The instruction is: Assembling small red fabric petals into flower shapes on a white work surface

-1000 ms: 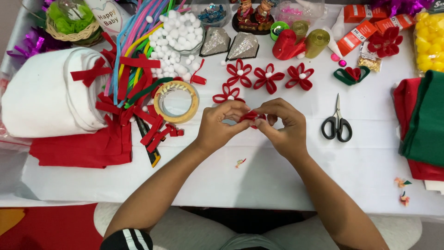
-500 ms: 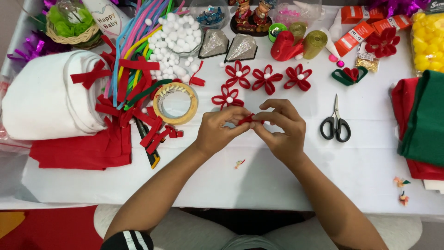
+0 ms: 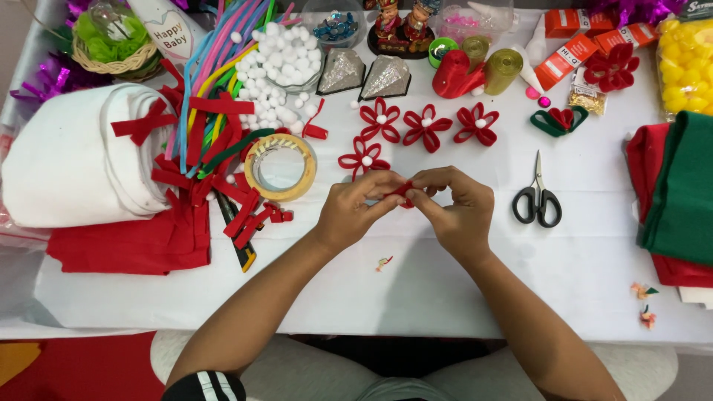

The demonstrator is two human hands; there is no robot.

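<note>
My left hand [image 3: 355, 212] and my right hand [image 3: 457, 212] meet over the white table [image 3: 416, 289], both pinching one small red felt piece [image 3: 405, 191] between the fingertips. Most of the piece is hidden by my fingers. Just beyond my hands lie several red felt flowers with white pompom centres [image 3: 425, 126], one of them [image 3: 363, 158] right above my left hand. Black-handled scissors [image 3: 538, 197] lie to the right of my right hand. A roll of tape [image 3: 280, 166] sits to the left of my left hand.
Rolled white felt [image 3: 70, 167], red felt [image 3: 134, 245] and cut red strips [image 3: 249, 212] lie at left. White pompoms [image 3: 278, 59], coloured pipe cleaners [image 3: 215, 56], ribbon spools [image 3: 475, 70] and orange boxes [image 3: 568, 56] are at back. Red and green felt [image 3: 679, 193] is stacked at right.
My hands have stayed in place. The fingers shifted slightly as they work the red felt piece.
</note>
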